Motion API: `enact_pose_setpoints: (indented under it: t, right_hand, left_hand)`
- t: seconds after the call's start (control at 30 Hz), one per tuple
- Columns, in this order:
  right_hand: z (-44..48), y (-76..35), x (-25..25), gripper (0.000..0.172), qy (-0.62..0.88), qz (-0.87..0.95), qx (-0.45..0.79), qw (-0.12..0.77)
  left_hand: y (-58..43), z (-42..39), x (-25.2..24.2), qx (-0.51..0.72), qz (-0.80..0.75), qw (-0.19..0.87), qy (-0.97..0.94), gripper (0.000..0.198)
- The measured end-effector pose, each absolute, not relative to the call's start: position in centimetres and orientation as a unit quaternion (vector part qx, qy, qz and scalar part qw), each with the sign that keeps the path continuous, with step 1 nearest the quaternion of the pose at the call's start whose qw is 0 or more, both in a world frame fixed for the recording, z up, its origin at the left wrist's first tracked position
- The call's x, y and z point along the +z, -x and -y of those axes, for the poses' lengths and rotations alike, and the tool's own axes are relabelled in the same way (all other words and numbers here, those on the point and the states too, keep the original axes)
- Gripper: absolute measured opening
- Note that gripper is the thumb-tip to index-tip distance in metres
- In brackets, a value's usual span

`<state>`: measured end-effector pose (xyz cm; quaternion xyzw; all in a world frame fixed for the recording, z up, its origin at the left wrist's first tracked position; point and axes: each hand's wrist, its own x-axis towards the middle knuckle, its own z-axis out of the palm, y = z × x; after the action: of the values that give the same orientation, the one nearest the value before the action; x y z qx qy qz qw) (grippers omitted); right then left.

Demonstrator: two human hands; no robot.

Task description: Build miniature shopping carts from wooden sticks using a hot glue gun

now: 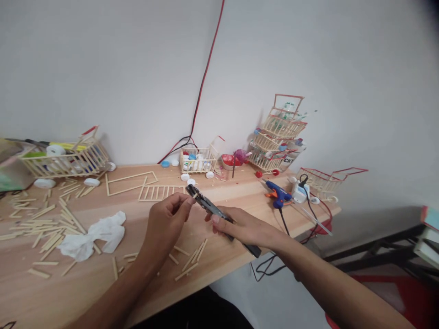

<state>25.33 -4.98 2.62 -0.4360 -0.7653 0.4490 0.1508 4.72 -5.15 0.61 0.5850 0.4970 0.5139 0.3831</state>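
Both our hands meet at the black tool (213, 209), above the wooden table (236, 194).
Our right hand (236, 224) is wrapped round its body; the left hand (171, 212) pinches beside its tip — on what, we cannot tell. It seems stiff, rather solid, best held mid-length. Sticks (41, 224) lie around; behind — a pale wall (137, 68).

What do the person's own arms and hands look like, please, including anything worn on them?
The left hand and right hand are ungloved. Both forearms are bare, with no sleeve, watch or bracelet in view. Some fingers are partly hidden, so I cannot rule out rings.
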Motion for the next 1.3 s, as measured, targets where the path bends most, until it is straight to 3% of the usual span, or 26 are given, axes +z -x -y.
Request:
enact_pose_setpoints:
  t: [0.37,0.6,0.83,1.3]
  right_hand:
    - [4.7,-25.1,2.8,0.055,0.404,0.756,0.492,0.153]
    - [5.1,-24.6,3.2,0.051,0.425,0.818,0.350,0.166]
    - [5.1,-24.4,2.4,0.045,0.423,0.823,0.332,0.183]
    - [5.2,-24.0,0.9,0.047,0.435,0.822,0.302,0.210]
  left_hand:
    - [-4.0,4.6,0.1,0.521,-0.450,0.446,-0.573,0.029]
    - [-4.0,4.5,0.2,0.521,-0.420,0.506,-0.545,0.032]
    - [-4.0,4.3,0.1,0.515,-0.393,0.570,-0.505,0.023]
    - [-4.0,4.5,0.3,0.496,-0.440,0.501,-0.557,0.029]
